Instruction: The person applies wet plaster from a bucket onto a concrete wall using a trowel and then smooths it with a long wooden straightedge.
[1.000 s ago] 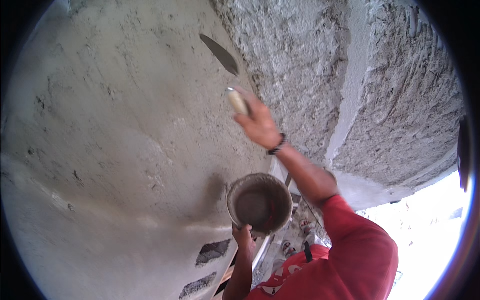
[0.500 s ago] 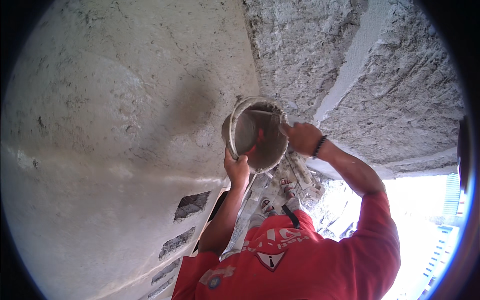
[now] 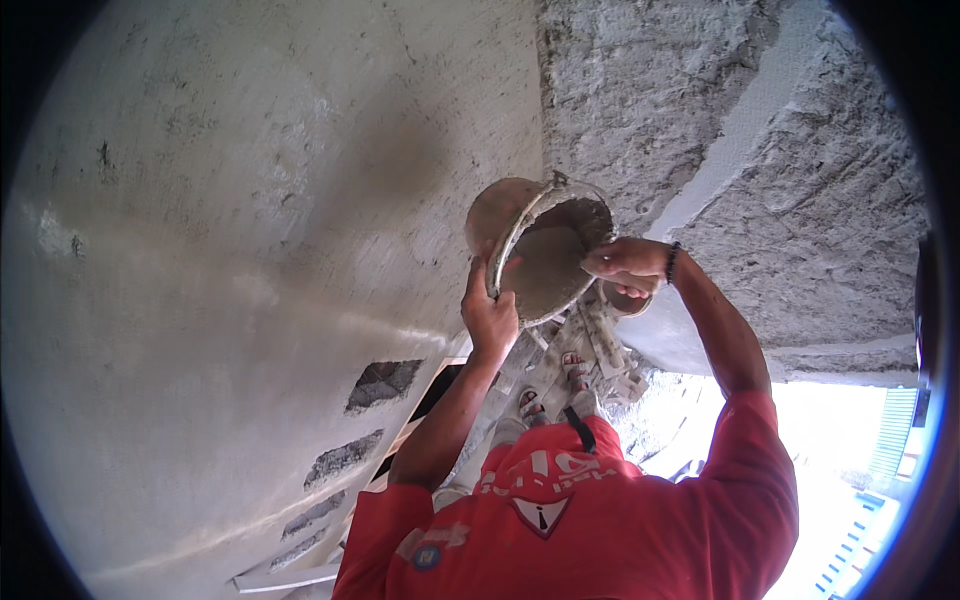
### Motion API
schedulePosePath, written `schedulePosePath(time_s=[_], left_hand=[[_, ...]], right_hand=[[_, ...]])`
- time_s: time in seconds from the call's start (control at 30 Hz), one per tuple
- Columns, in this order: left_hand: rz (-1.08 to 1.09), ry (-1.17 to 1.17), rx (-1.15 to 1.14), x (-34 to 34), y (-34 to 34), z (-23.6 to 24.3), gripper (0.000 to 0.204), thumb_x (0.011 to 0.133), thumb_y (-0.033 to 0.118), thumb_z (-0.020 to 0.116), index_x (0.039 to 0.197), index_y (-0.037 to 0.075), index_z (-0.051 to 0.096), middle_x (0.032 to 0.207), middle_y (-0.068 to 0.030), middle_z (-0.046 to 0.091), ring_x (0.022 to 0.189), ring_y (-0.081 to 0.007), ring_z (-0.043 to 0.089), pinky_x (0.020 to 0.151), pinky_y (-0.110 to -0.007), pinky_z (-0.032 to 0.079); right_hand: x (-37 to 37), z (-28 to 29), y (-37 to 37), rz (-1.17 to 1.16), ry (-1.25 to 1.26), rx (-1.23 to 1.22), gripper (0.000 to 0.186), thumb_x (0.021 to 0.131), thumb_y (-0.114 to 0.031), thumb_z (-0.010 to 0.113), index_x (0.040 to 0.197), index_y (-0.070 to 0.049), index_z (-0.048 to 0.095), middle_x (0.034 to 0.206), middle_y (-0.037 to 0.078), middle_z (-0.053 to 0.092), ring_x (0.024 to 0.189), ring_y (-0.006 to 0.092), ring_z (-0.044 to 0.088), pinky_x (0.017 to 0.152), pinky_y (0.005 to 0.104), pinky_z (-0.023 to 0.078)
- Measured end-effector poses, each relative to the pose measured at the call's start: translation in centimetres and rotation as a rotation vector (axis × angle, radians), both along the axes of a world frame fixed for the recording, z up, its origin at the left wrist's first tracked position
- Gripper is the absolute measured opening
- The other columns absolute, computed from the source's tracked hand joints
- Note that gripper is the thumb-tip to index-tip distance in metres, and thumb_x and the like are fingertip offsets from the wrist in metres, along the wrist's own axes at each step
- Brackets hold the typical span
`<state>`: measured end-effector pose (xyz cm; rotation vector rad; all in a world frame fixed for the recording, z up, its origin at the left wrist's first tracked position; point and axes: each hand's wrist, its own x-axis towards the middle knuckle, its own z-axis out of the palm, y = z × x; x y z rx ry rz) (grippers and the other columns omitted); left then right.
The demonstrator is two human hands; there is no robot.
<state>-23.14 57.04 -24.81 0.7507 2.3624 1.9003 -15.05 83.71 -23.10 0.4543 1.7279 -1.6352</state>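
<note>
Mortar pan (image 3: pixel 540 255) sits raised in front of you in the head view, tilted so its open mouth faces your right hand, just beside the corner where the smooth plastered wall (image 3: pixel 250 250) meets the rough scratch-coated wall (image 3: pixel 700 120). Your left hand (image 3: pixel 490 315) is closed on the pan's near rim, thumb over the edge and fingers behind, carrying its weight from below. Your right hand (image 3: pixel 625 270) is curled narrow at the pan's far lip; something rounded shows beneath the fingers, probably a small trowel or float, but you cannot tell exactly what it grips. A dark band circles that wrist.

Judging from this, you are at the loading step: drawing mortar out of the pan onto the tool. The next move calls for you to keep the pan steady and tilted with the left hand, scoop with a firm wrist turn, and bring the load to the wall without letting it slide off.

The pan is round, metal-looking and heavily crusted with grey cement outside; inside lies a smooth wet grey layer of mortar, clinging to the tilted bottom instead of pooling. Below, your red shirt (image 3: pixel 600 520) fills the lower frame, and bare brick patches (image 3: pixel 385 380) show through the plaster low on the left.
</note>
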Motion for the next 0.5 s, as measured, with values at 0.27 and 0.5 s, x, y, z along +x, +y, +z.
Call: schedulePosePath(time_s=[0.27, 0.5], left_hand=[[-0.003, -0.189, -0.069, -1.2, -0.1, -2.3, 0.056, 0.070, -0.006, 0.049, 0.126, -0.005, 0.047, 0.119, -0.0234, 0.057, 0.114, -0.0321, 0.055, 0.098, -0.034, 0.038], [0.168, -0.488, 0.224, -1.8, -3.1, -6.8, 0.063, 0.063, -0.003, 0.051, 0.126, -0.001, 0.048, 0.112, -0.0095, 0.056, 0.100, -0.0198, 0.054, 0.090, -0.029, 0.040]], right_hand=[[7.5, -12.2, -3.6, -0.320, -0.182, -1.124, 0.041, 0.094, -0.030, 0.050, 0.130, -0.012, 0.041, 0.074, 0.015, 0.054, 0.048, 0.0165, 0.049, 0.040, 0.0259, 0.040], [7.3, -5.1, -6.4, -0.450, 0.120, -1.099, 0.038, 0.093, -0.025, 0.048, 0.127, -0.010, 0.041, 0.077, 0.013, 0.055, 0.051, 0.0164, 0.048, 0.041, 0.0277, 0.040]])
